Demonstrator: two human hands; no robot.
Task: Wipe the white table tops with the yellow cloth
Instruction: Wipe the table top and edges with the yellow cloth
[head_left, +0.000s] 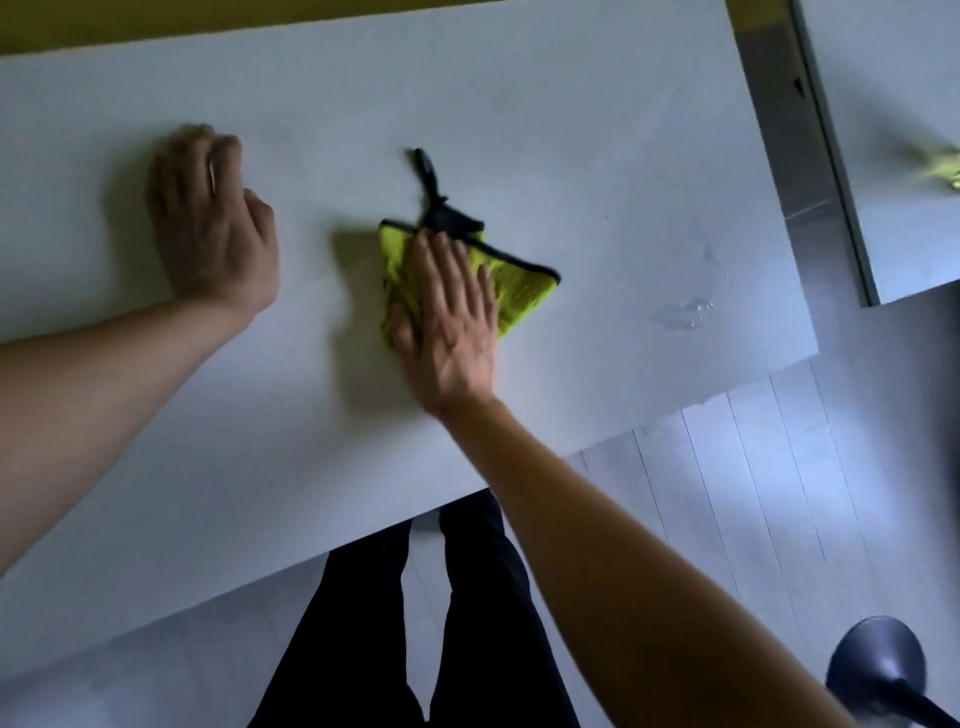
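A yellow cloth (524, 293) with black trim and a black hanging loop lies on the white table top (571, 130), near its middle. My right hand (449, 317) lies flat on the cloth with straight fingers and presses it to the surface. Off to the left, my left hand (210, 218) rests on the bare table with its fingers loosely curled and nothing in it. A small wet patch (683, 312) shines on the table to the right of the cloth.
A second white table (883, 130) stands to the right across a narrow gap, with something yellow-green (943, 169) on it at the frame edge. Pale plank floor lies below. My dark-trousered legs (415, 623) stand at the table's near edge. A grey round base (878, 667) sits bottom right.
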